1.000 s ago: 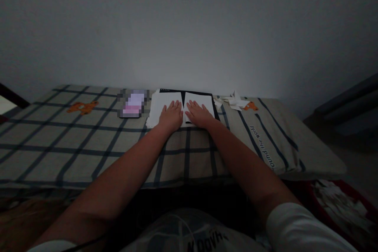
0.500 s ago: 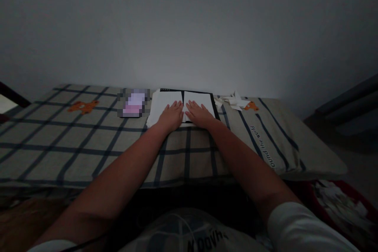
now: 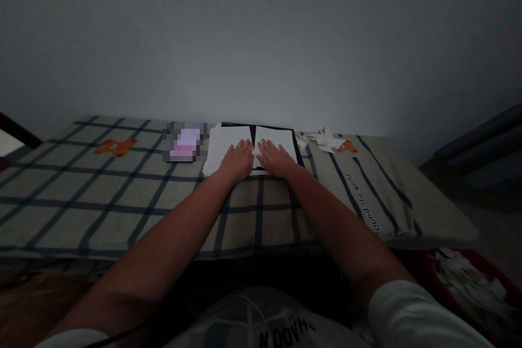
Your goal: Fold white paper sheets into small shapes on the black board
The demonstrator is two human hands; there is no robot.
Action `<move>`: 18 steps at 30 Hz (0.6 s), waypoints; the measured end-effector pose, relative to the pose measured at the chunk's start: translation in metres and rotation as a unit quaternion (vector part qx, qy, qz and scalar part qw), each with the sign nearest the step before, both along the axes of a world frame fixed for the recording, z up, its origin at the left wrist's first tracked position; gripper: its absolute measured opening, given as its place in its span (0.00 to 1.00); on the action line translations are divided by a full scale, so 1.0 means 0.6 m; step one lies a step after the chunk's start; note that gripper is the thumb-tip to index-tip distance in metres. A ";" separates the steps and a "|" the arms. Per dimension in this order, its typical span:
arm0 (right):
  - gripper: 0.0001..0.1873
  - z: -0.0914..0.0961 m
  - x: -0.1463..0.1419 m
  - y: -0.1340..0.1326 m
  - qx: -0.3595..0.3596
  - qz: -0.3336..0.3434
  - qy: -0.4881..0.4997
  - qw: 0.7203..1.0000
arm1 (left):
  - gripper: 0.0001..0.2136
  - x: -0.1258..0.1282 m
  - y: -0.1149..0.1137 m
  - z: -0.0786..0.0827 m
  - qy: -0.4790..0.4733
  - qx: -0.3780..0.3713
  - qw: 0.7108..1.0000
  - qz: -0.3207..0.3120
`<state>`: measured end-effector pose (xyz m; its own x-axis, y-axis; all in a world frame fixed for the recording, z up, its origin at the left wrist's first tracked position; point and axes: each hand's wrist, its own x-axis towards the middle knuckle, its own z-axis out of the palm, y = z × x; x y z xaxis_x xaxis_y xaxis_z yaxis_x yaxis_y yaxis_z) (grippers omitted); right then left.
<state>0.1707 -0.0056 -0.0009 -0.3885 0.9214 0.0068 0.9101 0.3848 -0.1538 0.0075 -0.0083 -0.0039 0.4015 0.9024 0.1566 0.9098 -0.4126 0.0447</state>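
Note:
My left hand (image 3: 240, 161) lies flat on a white sheet of paper (image 3: 228, 140), its fingers stretched out. On a second white sheet (image 3: 276, 135) to the right, my right hand (image 3: 274, 159) rests flat too, fingers extended. The inner edges of the two sheets meet near my hands and part into a thin dark wedge farther off. Beneath them is a black board or cover (image 3: 298, 148), showing along the far and right edges. More white paper sticks out from under the left sheet.
White paper scraps (image 3: 324, 140) lie to the right on the checked tablecloth (image 3: 171, 196). To the left is a partly pixelated device with a lit screen (image 3: 187, 142). A grey wall (image 3: 261, 54) stands behind. A red container of scraps (image 3: 468, 283) sits at the lower right.
Both hands stay flat on the paper in nearly the same place. The dark gap between the sheets looks slightly wider.

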 end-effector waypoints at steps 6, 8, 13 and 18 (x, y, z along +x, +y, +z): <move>0.33 0.001 0.000 0.000 0.001 0.004 -0.002 1.000 | 0.25 0.001 -0.002 0.001 0.006 0.001 1.000 0.002; 0.33 0.000 0.001 0.001 0.000 0.003 -0.002 1.000 | 0.25 0.002 -0.001 0.000 0.007 0.004 1.000 0.004; 0.33 -0.001 0.001 0.001 0.002 0.000 -0.001 1.000 | 0.26 0.003 -0.001 0.000 0.000 0.003 1.000 0.009; 0.33 -0.001 0.003 0.004 0.011 0.006 -0.005 1.000 | 0.25 -0.002 -0.005 0.007 -0.001 0.032 0.999 -0.006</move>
<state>0.1726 -0.0033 -0.0015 -0.3991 0.9166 0.0225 0.9071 0.3983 -0.1364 0.0064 -0.0111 0.0003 0.4123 0.8855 0.2144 0.9045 -0.4259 0.0197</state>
